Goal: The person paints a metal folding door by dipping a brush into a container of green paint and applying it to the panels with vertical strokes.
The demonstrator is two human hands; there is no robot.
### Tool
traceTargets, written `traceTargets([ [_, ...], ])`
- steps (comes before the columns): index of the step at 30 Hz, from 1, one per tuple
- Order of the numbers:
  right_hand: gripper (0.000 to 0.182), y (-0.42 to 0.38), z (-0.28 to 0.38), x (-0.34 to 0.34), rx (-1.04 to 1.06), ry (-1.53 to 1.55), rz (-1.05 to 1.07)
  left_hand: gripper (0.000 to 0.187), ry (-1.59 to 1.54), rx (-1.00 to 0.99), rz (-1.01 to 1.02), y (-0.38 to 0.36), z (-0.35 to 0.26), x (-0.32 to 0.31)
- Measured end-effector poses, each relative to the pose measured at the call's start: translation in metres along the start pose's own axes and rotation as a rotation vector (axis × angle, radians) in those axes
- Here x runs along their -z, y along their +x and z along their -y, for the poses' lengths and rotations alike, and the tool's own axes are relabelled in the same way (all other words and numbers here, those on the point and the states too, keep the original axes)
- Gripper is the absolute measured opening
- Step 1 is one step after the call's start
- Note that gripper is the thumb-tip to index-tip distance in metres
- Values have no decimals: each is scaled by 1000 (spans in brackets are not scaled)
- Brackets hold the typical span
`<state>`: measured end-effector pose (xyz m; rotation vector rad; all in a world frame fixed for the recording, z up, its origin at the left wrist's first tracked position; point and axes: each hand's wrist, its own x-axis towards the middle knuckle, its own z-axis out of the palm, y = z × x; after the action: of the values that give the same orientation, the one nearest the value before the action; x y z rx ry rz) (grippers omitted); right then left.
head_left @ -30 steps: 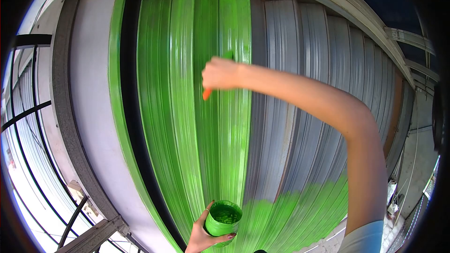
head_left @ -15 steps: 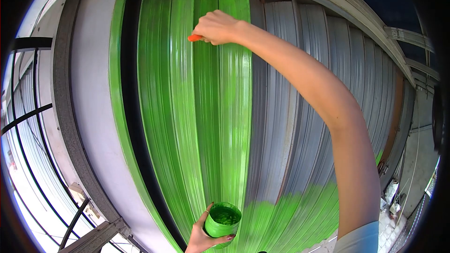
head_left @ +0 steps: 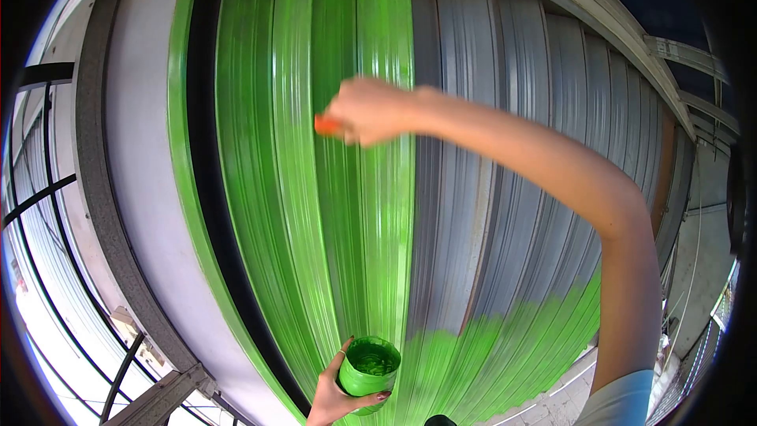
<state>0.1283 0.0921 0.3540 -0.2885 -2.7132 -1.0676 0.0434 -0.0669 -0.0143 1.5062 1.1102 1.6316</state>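
Observation:
My right hand (head_left: 374, 110) is closed around the orange handle of a paintbrush (head_left: 326, 125); its bristles are hidden behind the fingers. It is up against the bright green folds of a pleated metal shutter (head_left: 339, 221). Low in the view, my left hand (head_left: 331, 396) wraps round a green plastic cup (head_left: 365, 383). Dark green paint (head_left: 374, 361) shows inside the cup, which is upright with its mouth facing me. Green coats the left folds and the lower right part of the shutter, while the upper right folds (head_left: 461, 150) are grey.
A green frame strip (head_left: 185, 150) and a black gap (head_left: 209, 150) border the shutter on the left, beside a pale wall panel (head_left: 146, 134). A metal post (head_left: 98, 189) and black bars stand farther left. Tiled floor (head_left: 564, 394) shows at lower right.
My right hand has moved down along the green folds with the paintbrush, bending the elbow outward. The left hand still holds the cup, and the view has shifted slightly.

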Motion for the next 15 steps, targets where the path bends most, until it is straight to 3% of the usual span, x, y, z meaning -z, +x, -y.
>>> traceTargets([
  [3,10,-1,-49,48,-171,-116,-234,95,0,5,9,0,-1,-3],
  [6,13,-18,-70,72,-167,-508,-575,96,24,-1,18,0,2,-7],
  [9,9,-35,-52,36,-65,-342,-538,97,20,2,29,-1,-2,-13],
  [12,3,-64,-11,-35,39,-455,-172,97,12,15,60,-3,0,-13],
  [15,5,-97,32,-93,199,-233,-239,97,14,-3,69,-5,-1,-12],
])
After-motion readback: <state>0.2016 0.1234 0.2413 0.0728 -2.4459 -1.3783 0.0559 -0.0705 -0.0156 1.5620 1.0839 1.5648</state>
